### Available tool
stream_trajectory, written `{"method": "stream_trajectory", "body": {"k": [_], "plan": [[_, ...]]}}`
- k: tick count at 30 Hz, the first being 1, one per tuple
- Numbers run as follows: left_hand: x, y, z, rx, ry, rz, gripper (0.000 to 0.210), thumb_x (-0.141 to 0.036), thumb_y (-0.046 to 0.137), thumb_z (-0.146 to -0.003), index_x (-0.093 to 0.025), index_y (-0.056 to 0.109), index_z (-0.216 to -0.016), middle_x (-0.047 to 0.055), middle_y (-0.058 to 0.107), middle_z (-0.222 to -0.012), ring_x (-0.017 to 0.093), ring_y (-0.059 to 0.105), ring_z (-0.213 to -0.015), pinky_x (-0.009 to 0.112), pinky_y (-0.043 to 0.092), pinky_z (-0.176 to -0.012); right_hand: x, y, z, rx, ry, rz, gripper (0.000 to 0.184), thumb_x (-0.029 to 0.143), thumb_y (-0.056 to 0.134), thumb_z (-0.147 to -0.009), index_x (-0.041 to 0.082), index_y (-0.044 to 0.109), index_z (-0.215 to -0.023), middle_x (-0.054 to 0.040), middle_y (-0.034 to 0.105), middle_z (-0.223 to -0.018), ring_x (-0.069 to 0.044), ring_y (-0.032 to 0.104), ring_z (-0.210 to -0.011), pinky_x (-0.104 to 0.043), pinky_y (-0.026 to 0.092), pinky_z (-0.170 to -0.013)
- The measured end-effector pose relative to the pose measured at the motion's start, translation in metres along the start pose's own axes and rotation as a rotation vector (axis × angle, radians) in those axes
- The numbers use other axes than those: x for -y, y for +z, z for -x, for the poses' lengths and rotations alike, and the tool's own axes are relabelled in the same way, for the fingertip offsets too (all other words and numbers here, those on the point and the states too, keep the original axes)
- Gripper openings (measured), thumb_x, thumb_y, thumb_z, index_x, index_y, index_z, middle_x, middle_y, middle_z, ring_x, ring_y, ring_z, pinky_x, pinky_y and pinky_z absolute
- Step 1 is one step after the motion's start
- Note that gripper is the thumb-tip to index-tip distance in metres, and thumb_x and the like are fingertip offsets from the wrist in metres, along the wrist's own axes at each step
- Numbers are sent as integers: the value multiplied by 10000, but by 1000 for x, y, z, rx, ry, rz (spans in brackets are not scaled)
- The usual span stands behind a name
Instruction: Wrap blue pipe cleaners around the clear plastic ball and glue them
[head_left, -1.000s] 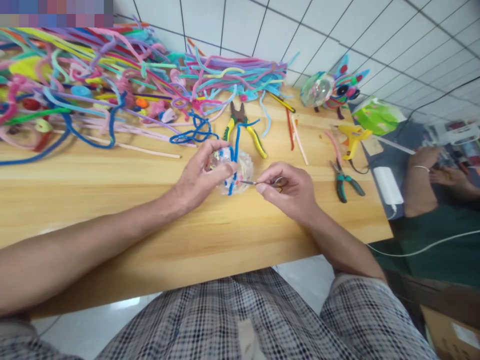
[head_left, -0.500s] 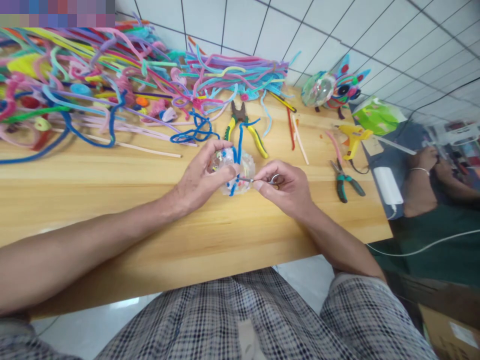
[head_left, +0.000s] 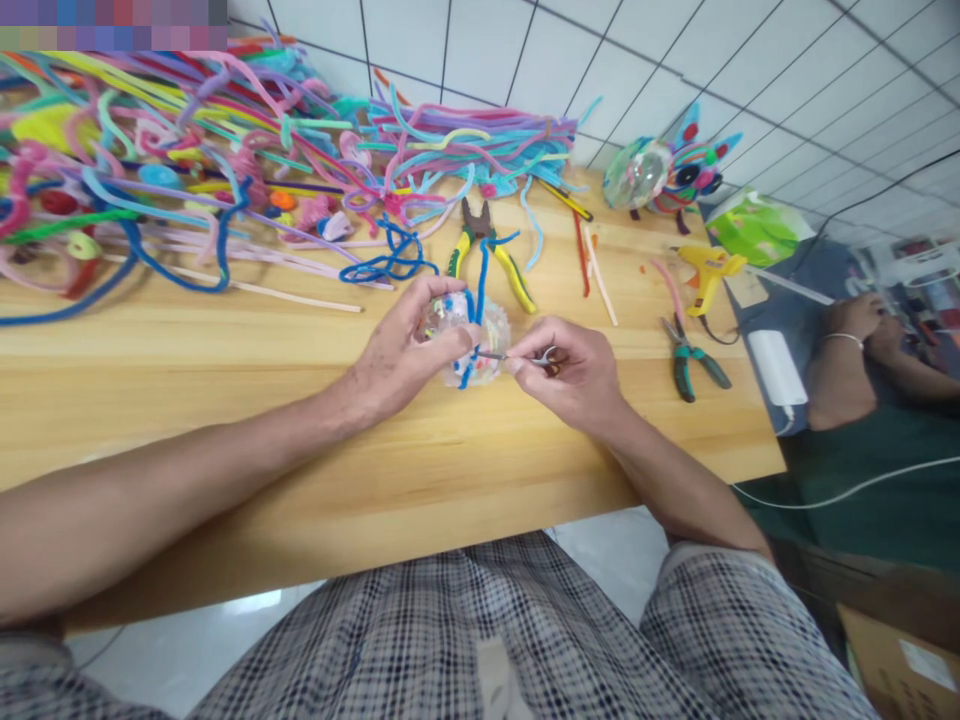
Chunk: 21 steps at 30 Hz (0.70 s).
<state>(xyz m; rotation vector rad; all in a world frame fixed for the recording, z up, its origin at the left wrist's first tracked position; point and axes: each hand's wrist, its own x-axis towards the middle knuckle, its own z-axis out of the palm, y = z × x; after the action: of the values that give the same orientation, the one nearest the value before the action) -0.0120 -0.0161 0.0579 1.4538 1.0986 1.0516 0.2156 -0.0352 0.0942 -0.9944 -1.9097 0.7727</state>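
My left hand (head_left: pixel 412 345) is closed around a clear plastic ball (head_left: pixel 491 330) with coloured specks, thumb pressed on its near side. Under the thumb a blue pipe cleaner (head_left: pixel 481 285) runs across the ball, one end standing up and bent to the right at its tip. My right hand (head_left: pixel 566 365) grips a pair of small scissors (head_left: pixel 549 357) by the handles. Their thin metal tip reaches the blue pipe cleaner beside my left thumb; whether the blades are apart is too small to tell. Just behind the ball lie yellow-and-black pliers (head_left: pixel 480 245).
Heaped pipe cleaners (head_left: pixel 187 170) cover the back left of the wooden table (head_left: pixel 300 510). To the right are green-handled pliers (head_left: pixel 691 365), a yellow glue gun (head_left: pixel 706 275), a white box (head_left: pixel 777 368) and a finished pipe-cleaner figure (head_left: pixel 686 175). Another person's arms (head_left: pixel 847 360) rest farther right.
Both hands and the ball stay almost in place. The scissors have turned slightly in my right hand, their tip still at the blue pipe cleaner.
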Motion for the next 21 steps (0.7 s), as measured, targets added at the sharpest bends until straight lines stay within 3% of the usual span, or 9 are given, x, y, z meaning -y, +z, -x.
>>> {"method": "stream_trajectory", "body": {"k": [10,21], "plan": [[-1,0,0,3,-15,8,516,-450,755,-841,-243,645,-1301,38,718,-1209,271,671,-1151,402,567,-1026,0,0,2,29,16,9,113,186,738,-899,215,720,-791,53,662,-660,-71,497,-529,-230,364,-507],[-2,-1,0,9,-34,31,513,-428,767,-832,-234,656,-1294,48,734,-1235,281,679,-1181,428,554,-1068,-1,-1,2,33,-56,42,136,113,722,-888,213,711,-796,68,644,-657,-57,485,-519,-223,383,-523]]}}
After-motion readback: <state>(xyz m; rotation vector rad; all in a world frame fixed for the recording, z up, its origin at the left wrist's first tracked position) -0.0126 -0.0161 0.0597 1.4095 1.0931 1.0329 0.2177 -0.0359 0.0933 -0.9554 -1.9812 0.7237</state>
